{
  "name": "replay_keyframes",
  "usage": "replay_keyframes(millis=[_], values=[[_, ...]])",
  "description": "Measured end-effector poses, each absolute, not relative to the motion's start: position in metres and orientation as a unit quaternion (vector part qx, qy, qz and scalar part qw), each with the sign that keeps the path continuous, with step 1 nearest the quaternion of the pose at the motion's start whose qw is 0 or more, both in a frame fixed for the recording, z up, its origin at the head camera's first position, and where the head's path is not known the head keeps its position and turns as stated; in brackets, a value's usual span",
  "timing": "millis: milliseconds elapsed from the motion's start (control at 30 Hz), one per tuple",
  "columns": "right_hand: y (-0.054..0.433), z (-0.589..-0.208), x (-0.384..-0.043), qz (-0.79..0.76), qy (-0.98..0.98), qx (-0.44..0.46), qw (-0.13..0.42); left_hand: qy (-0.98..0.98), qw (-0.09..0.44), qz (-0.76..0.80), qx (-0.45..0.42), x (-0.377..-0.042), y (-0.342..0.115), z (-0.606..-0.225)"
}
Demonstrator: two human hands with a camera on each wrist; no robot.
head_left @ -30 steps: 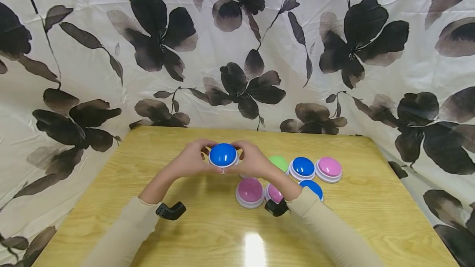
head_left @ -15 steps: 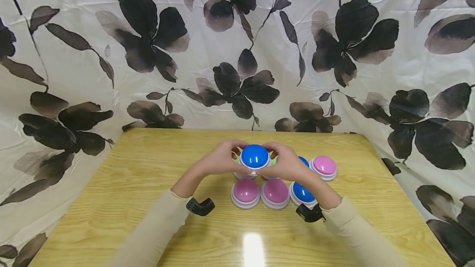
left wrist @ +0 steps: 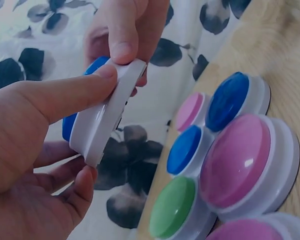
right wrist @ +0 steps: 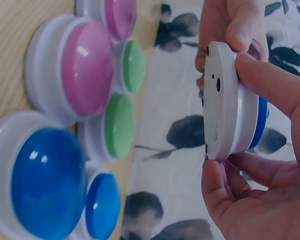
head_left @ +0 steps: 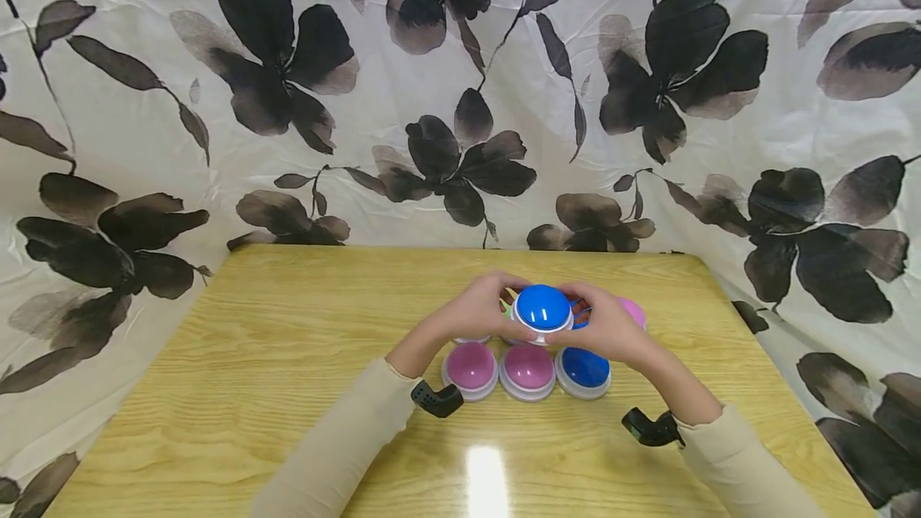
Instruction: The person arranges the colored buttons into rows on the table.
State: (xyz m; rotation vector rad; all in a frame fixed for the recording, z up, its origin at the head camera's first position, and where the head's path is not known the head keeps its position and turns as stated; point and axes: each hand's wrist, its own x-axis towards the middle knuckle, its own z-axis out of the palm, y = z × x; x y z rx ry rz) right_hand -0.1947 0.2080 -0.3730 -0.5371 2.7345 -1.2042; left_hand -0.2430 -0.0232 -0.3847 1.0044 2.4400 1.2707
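Both hands hold a blue dome push button (head_left: 543, 307) with a white base, raised over the back row of similar buttons. My left hand (head_left: 480, 308) grips its left side, thumb on the base rim. From the right, my right hand (head_left: 610, 323) pinches it between thumb and fingers. The right wrist view shows the held button's flat white underside (right wrist: 220, 100), with small dark holes. Below, the front row has a pink button (head_left: 470, 366), a second pink button (head_left: 528, 368) and a blue button (head_left: 584, 368). Hands and held button partly cover the back row.
Behind the front row, the right wrist view shows a green button (right wrist: 120, 125), another green button (right wrist: 133, 65) and a blue button (right wrist: 103, 205). A pink button (head_left: 634, 312) ends that row at right. The wooden table (head_left: 288, 342) meets a floral cloth (head_left: 403, 86) at its back edge.
Both hands have carried the blue button rightward, from left of the group to over the back row. The front-row buttons now show fully, while the back row is more covered.
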Motion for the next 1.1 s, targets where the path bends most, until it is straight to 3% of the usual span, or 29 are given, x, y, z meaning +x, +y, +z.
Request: replay_keyframes(millis=[400,1100], values=[[0.247,-0.38,-0.186,-0.398,0.905,-0.143,0.049,0.818,0.149,0.42,0.364,-0.247,0.021,-0.392],[0.3,-0.406,-0.176,-0.37,0.918,-0.14,0.024,0.841,0.138,0.401,0.336,-0.243,0.086,-0.423]])
